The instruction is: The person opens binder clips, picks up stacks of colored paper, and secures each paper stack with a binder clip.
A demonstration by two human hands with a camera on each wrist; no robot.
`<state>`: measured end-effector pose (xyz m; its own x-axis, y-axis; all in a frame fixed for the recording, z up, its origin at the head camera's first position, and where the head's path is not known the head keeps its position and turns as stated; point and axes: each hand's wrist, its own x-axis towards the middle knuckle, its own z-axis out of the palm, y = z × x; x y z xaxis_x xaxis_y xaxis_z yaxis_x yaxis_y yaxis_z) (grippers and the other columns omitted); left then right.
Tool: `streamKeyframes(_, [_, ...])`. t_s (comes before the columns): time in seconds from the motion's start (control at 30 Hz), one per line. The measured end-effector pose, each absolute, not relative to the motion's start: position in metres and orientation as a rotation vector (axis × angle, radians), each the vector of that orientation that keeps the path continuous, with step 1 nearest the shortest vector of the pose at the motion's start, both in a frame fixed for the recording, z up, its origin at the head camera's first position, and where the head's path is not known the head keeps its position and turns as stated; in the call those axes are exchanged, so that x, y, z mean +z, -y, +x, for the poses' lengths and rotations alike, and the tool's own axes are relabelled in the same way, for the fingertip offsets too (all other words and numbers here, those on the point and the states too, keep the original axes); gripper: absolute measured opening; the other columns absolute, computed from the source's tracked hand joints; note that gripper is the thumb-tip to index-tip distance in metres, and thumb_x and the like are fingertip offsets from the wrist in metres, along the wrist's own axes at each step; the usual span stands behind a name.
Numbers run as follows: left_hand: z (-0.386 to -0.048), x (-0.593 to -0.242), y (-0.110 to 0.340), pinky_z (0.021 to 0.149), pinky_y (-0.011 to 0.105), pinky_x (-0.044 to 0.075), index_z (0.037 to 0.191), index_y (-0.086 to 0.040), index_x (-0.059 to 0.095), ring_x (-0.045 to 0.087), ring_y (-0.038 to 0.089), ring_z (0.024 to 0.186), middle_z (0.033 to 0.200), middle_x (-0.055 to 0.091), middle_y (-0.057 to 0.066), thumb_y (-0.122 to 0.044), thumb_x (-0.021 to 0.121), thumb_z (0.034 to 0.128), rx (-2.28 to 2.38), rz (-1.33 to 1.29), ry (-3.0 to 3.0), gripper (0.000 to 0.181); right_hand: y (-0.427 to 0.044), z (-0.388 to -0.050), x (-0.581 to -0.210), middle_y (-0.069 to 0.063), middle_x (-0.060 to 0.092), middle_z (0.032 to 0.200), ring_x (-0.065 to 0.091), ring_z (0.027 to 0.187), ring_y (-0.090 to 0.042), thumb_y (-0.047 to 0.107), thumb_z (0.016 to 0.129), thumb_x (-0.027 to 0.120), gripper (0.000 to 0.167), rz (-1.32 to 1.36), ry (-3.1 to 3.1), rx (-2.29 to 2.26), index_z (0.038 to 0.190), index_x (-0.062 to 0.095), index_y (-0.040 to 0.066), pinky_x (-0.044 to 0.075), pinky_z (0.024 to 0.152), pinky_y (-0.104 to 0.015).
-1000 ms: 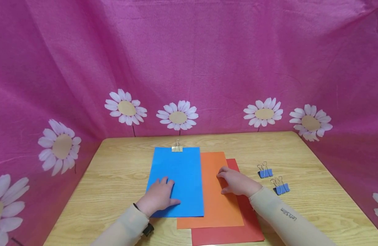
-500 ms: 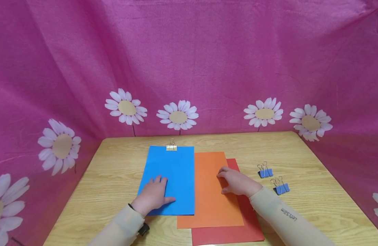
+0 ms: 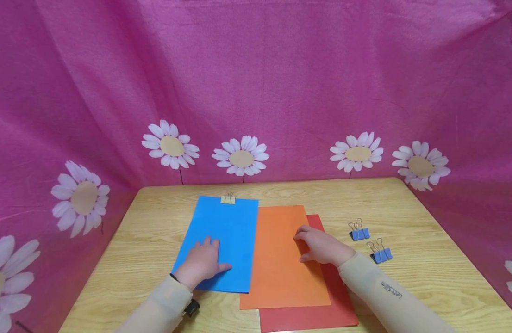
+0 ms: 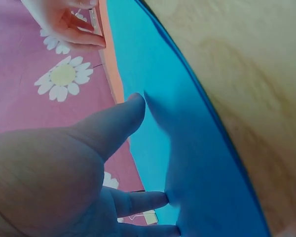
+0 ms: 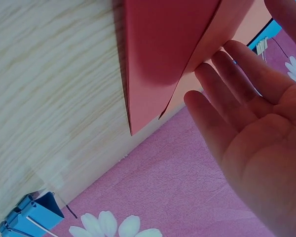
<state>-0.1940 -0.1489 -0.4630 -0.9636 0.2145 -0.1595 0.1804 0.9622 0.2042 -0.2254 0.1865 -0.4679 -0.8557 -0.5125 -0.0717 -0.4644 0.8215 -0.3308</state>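
Under my left hand (image 3: 202, 261) lies blue paper (image 3: 227, 226), its top edge gripped by a gold binder clip (image 3: 228, 200). The left fingers are spread, with their tips on the blue surface. My right hand (image 3: 324, 247) rests its fingertips on orange paper (image 3: 281, 282), fingers slightly bent and not pinching it. Red paper (image 3: 310, 319) sticks out beneath the orange at the right and front. In the right wrist view the fingers (image 5: 209, 111) extend toward the orange paper. The blue paper overlaps the orange's left edge slightly.
Two blue binder clips (image 3: 359, 234) stand on the table (image 3: 131, 249) to the right of the papers. A pink cloth (image 3: 297, 92) with daisies encloses the back and sides of the table.
My left hand has slid the blue paper and its gold clip leftward, uncovering more of the orange paper. The blue paper is now slightly turned. My right hand has stayed in place.
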Motion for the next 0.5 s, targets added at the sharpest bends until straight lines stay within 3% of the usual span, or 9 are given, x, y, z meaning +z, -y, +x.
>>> streamKeyframes(0.5, [-0.202, -0.463, 0.161, 0.104, 0.066, 0.045, 0.141, 0.011, 0.050, 0.048, 0.062, 0.129, 0.148, 0.045, 0.038, -0.049, 0.079, 0.0881, 0.300, 0.199, -2.943, 0.085, -0.185, -0.225, -0.467, -0.014, 0.063, 0.124, 0.061, 0.115, -0.033, 0.018, 0.079, 0.090, 0.051, -0.799, -2.860, -0.422, 0.121, 0.069, -0.004, 0.051, 0.105, -0.046])
